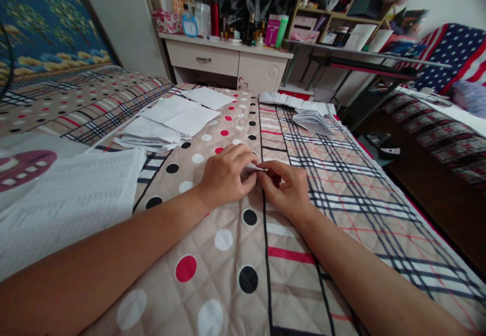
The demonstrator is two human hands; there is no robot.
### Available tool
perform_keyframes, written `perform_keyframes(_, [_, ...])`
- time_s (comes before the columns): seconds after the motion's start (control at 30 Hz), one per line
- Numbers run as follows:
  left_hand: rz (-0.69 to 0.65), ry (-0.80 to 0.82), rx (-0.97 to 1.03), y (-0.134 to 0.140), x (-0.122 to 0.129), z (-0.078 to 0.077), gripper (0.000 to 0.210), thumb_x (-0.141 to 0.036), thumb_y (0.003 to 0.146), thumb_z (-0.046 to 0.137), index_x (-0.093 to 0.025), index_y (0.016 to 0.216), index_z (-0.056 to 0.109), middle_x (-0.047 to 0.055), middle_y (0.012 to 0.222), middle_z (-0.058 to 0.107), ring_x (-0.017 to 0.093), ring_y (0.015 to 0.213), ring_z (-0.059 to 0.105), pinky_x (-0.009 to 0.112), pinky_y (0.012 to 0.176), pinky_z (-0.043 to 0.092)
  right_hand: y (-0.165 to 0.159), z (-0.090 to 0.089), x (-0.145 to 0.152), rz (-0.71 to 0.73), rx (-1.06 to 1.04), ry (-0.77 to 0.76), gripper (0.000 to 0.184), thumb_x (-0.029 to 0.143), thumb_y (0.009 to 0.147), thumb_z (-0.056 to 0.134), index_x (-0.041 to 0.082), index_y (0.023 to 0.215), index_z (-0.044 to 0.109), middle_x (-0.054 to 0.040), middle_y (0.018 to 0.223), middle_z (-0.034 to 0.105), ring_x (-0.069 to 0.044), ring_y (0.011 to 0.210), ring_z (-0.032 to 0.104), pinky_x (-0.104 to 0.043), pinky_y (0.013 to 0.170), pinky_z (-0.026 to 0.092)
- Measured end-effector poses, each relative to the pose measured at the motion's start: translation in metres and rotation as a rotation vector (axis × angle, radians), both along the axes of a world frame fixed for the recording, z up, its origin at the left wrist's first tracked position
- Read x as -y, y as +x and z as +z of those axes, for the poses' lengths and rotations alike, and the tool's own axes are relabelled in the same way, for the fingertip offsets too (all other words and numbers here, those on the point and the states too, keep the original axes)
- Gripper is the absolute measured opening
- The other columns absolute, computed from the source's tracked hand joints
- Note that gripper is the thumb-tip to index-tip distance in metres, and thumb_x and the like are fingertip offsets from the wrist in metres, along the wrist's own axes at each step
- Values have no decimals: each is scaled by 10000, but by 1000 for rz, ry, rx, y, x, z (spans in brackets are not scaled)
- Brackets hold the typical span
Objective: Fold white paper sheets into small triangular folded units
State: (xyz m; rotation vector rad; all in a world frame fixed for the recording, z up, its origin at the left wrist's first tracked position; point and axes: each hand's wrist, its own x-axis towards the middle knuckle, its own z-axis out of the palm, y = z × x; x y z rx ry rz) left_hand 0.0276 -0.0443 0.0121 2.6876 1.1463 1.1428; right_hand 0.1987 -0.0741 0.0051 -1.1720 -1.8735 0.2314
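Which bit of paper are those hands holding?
The small piece pinched between the left hand and right hand. The plain sheets, printed sheets and fanned bundle lie outside both hands.

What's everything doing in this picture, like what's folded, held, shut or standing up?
Small paper: held, mostly hidden
Left hand: curled, gripping the small paper
Right hand: pinching the small paper's end
White sheets: loose, overlapping in a pile
Printed paper: lying with print showing
Pleated paper: folded in layers
Drawer: shut
Cabinet door: shut
Blue clock: upright
Red bottle: upright
Green tube: upright
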Motion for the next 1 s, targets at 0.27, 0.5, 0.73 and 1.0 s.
perform_keyframes(0.27, [-116, -85, 101, 5, -1, -8, 230, -96, 761, 552, -176, 977, 555, 30, 879, 673, 177, 805, 664, 282, 718, 516, -2, 0, 2, 45, 9, 98, 219, 107, 767, 547, 163, 923, 692, -15, 714, 685, -114, 557, 580, -228, 563, 434])
perform_keyframes(0.5, [-129, -140, 169, 5, -3, -9, 217, -100, 830, 560, -197, 1023, 550, 11, 888, 715, 167, 814, 714, 250, 712, 533, -2, 2, 2, -97, 26, -15, 148, 230, 808, 592, 184, 898, 699, 32, 558, 577, -108, 486, 504, -236, 498, 342])
perform_keyframes(0.73, [-239, -190, 253, 5, -7, -11, 386, -24, 841, 545, -220, 1171, 592, 6, 1001, 752, 133, 893, 724, 202, 763, 554, -2, 2, -3, -147, -67, -139, 120, 252, 797, 580, 184, 716, 637, 60, 492, 476, -90, 462, 422, -237, 492, 294])
perform_keyframes(1.0, [-326, -211, 332, 5, -12, -14, 409, 25, 838, 505, -203, 1138, 663, 7, 1092, 741, 119, 973, 705, 205, 862, 560, 0, 3, -1, -122, -98, -169, 132, 222, 790, 570, 177, 680, 626, 60, 505, 451, -87, 481, 401, -238, 491, 278])
